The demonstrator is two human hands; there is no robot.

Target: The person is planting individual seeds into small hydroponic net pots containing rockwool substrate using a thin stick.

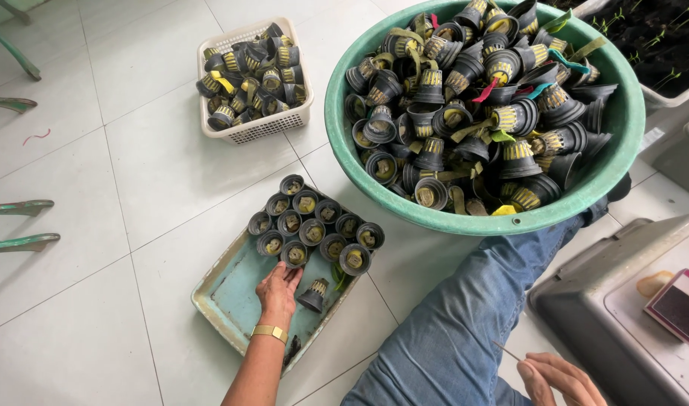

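My left hand (278, 292) reaches into a pale blue tray (232, 297) on the floor, fingertips touching an upright small black net pot (294, 254) in a cluster of several upright pots (314, 225). One black pot (314, 295) lies tipped on its side just right of that hand. A gold watch band is on the wrist. My right hand (559, 380) rests low at the right beside my jeans-clad leg (465, 323), pinching a thin stick (508, 351).
A large green basin (623, 113) heaped with black net pots and sponge strips sits on my leg at top right. A white basket (263, 129) of more pots stands at top centre. A grey tub (585, 301) is at lower right, green chair legs (17, 240) at left.
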